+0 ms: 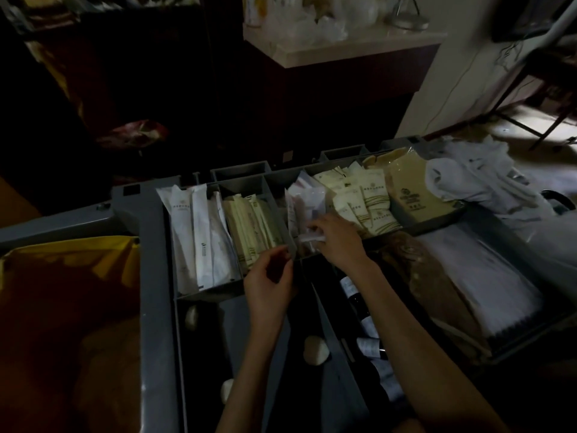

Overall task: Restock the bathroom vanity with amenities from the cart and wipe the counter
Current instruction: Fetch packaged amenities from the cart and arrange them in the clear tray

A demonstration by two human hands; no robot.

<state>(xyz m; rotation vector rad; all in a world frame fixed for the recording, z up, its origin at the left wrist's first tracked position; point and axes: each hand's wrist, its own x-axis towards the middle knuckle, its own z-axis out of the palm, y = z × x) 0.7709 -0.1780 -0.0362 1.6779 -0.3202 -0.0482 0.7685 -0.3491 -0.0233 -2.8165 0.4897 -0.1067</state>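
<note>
The grey housekeeping cart (156, 295) fills the lower view, its top tray split into compartments of wrapped amenities. My right hand (335, 239) reaches into the middle compartment and pinches a small clear packet (310, 235) among several white sachets (304, 198). My left hand (270, 282) hovers just in front of the divider, fingers loosely curled; whether it holds anything is unclear. Long white packets (193, 232) and cream ones (253, 226) lie to the left. Cream sachets (365, 201) lie to the right. The pale vanity counter (343, 45) stands beyond the cart.
A yellow bag (62, 292) hangs on the cart's left side. Small dark bottles (365, 326) and round soaps (315, 350) lie in the near bins. Tan paper bags (412, 189), white cloth (487, 179) and folded white items (487, 276) sit at the right. The scene is dim.
</note>
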